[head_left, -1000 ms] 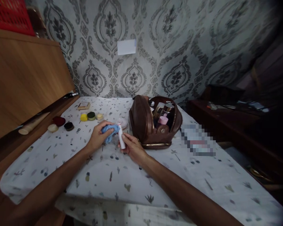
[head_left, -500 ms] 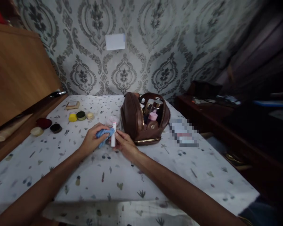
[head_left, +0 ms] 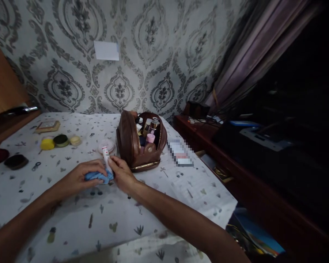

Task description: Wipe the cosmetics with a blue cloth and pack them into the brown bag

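My left hand (head_left: 90,173) is closed on a crumpled blue cloth (head_left: 98,177), which presses against the lower part of a white tube (head_left: 106,156) with small red marks. My right hand (head_left: 123,173) grips that tube from the right, thumb along its side; the tube's lower end is hidden by the cloth and fingers. Just behind it lies a round, clear-and-pink container (head_left: 106,145), partly covered. Close by on the right stands an unzipped brown cosmetic bag (head_left: 126,146), with several bottles and a pink-capped container (head_left: 150,138) inside.
On the left of the patterned tablecloth (head_left: 109,215) are a yellow pot (head_left: 47,143), a dark green-lidded jar (head_left: 60,140), a cream jar (head_left: 75,140), a black round lid (head_left: 16,162) and a flat box (head_left: 48,126). A pixelated phone-like object (head_left: 180,152) lies right of the bag.
The view has swung to the right, so everything sits further left. The cloth has moved down the tube to its lower part, and the tube now leans more to the left.
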`<state>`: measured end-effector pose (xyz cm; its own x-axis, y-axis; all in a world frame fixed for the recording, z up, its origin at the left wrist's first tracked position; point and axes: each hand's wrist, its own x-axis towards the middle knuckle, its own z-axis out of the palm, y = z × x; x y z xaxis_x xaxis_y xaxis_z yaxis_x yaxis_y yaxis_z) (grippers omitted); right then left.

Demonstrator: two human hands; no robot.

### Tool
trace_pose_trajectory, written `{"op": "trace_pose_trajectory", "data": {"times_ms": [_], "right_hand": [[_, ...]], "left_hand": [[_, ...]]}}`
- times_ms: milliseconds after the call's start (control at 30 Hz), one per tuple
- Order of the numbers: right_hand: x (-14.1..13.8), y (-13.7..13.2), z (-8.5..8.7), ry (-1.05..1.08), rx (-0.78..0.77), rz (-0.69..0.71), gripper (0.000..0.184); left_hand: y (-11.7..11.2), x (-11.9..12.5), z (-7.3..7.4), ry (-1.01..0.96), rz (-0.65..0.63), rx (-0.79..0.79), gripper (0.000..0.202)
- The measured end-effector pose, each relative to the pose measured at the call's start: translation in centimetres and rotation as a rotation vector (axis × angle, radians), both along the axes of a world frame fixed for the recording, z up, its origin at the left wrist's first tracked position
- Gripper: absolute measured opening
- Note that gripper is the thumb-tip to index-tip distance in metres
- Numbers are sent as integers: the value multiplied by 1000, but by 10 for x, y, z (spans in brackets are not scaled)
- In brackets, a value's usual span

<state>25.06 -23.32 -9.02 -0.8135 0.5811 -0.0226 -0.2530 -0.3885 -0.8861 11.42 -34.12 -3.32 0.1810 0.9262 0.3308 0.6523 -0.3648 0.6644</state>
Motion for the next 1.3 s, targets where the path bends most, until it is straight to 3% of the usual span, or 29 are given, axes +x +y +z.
{"op": "trace_pose_trajectory", "data": {"times_ms": [67,233,300,467,733,1000,1067,1233,1300], "right_hand": [[1,0,2,-3,-37,6,58],[5,-2,6,-34,-33,84,57],[6,-3,6,-46,-7,120,58],[5,-2,5,-7,-27,161,56],[4,-1,13,27,-106,57,52],[7,-2,14,-9,-70,29,52],[7,-2,15,-17,-94,29,51],[7,-3,17,-4,-130,100,50],[8,-3,18,-13,-127,129,51]], "left_hand": [[-1,-2,2,-68,82,-10,19],[-4,-6,6,-210,587,117,26],[-2,-7,3,-209,685,155,27],[1,-5,-5,-173,583,158,23],[1,-1,-2,-121,309,148,17],[0,-2,-2,-148,32,13,20],[-2,-4,0,-234,87,-6,22],[-3,-11,3,-414,462,78,29],[-1,-12,2,-418,537,95,30]]}}
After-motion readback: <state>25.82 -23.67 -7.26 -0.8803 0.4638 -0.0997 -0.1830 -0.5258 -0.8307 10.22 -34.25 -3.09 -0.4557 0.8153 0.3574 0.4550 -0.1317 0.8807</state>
